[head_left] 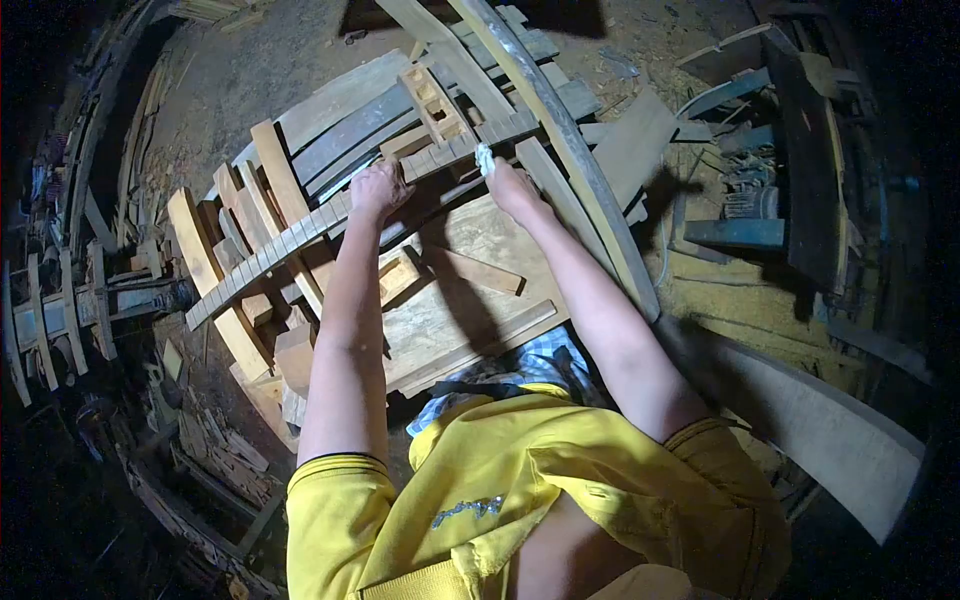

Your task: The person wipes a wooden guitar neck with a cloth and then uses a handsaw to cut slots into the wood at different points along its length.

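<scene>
A long wooden strip (290,240), crossed by evenly spaced dark lines, runs diagonally over several boards on the work surface. My left hand (380,188) is closed over the strip near its middle, fingers curled on its far edge. Farther right, my right hand (512,190) is closed around a small whitish thing (485,160), close beside the strip. Its kind is not clear, and my fingers hide part of it. Just beyond the strip, between my hands, lies a wooden block with hollowed recesses (437,103).
A pale panel (465,260) bears a loose wood piece (475,270) and a small wooden frame (398,278). A long curved beam (575,150) passes on the right. Boards (345,130) are stacked beyond, and a wide plank (820,420) juts out at lower right. Scrap wood (215,450) litters the left.
</scene>
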{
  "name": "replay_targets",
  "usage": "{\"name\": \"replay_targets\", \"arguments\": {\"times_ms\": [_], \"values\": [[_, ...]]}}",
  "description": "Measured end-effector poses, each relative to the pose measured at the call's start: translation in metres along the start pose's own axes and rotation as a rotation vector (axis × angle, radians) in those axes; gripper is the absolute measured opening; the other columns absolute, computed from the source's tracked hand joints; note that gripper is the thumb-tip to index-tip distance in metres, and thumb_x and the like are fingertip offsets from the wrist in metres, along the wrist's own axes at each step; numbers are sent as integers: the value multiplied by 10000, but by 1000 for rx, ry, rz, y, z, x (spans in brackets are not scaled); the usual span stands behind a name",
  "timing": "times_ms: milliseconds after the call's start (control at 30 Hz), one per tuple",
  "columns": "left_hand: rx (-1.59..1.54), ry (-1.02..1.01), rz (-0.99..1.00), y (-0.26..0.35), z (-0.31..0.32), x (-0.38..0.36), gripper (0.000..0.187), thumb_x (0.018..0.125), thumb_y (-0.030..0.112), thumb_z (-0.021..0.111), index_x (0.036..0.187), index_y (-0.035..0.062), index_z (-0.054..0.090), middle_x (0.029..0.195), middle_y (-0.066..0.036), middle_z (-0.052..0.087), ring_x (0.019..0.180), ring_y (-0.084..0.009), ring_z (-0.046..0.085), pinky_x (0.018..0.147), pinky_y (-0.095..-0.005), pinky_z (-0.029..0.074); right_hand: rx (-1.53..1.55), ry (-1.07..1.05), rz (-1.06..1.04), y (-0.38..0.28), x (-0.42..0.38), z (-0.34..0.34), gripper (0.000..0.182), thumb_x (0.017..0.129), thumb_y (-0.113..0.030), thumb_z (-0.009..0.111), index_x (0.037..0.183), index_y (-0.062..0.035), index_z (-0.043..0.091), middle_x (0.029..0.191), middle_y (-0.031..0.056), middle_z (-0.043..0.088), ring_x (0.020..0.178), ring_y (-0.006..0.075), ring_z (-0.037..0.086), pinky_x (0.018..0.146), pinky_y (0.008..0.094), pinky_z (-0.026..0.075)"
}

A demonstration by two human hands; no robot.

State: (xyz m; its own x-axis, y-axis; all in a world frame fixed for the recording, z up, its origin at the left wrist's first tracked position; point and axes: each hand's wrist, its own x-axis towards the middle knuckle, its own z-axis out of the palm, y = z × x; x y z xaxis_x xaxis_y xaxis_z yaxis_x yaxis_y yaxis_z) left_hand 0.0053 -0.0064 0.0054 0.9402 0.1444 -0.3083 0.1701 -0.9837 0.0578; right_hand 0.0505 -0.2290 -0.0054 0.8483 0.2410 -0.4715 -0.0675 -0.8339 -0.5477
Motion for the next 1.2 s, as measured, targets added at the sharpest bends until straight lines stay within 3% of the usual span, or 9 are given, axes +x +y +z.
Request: {"name": "replay_targets", "arguments": {"times_ms": [233,300,500,767,1000,1100,1200], "values": [[51,41,23,0,1,-1,515,681,467,627,990,78,490,961,-168,601,906,-291,581,767,-380,462,-5,34,61,6,-28,3,272,844,-210,415,1070,-64,450,979,245,564,974,384,532,816,477,411],[14,9,22,0,0,-1,521,677,470,634,989,78,490,957,-169,602,902,-294,582,768,-381,461,-4,3,55,10,-35,1,279,853,-247,412,1058,-65,464,978,263,556,936,418,522,809,498,396],[31,-2,6,0,1,-1,524,684,478,629,991,77,489,969,-168,600,909,-298,579,766,-390,459,59,33,16,5,7,8,275,854,-248,419,1030,-41,466,957,268,559,935,418,525,801,491,405],[1,-47,-9,-2,6,4,532,690,488,617,1007,80,490,991,-173,590,940,-309,564,785,-397,448,-21,11,59,13,-29,5,295,850,-238,417,1072,-48,452,978,272,552,941,411,525,813,492,402],[34,52,12,-8,15,5,525,696,481,609,1013,79,488,970,-177,595,896,-311,582,762,-405,459,31,7,6,1,6,5,292,848,-233,414,1072,-47,448,996,263,549,954,411,516,807,487,401],[46,117,76,-6,8,2,535,703,497,600,976,53,479,882,-186,604,817,-330,591,698,-412,473,17,6,34,1,-4,3,293,850,-237,412,1070,-47,448,1000,261,548,960,408,516,813,487,400],[66,25,-3,-1,4,2,518,690,465,626,1004,79,481,936,-180,600,889,-309,585,747,-398,468,-2,-15,60,6,-27,1,292,850,-233,406,1071,-47,448,1004,258,549,965,403,516,822,487,396]]}}
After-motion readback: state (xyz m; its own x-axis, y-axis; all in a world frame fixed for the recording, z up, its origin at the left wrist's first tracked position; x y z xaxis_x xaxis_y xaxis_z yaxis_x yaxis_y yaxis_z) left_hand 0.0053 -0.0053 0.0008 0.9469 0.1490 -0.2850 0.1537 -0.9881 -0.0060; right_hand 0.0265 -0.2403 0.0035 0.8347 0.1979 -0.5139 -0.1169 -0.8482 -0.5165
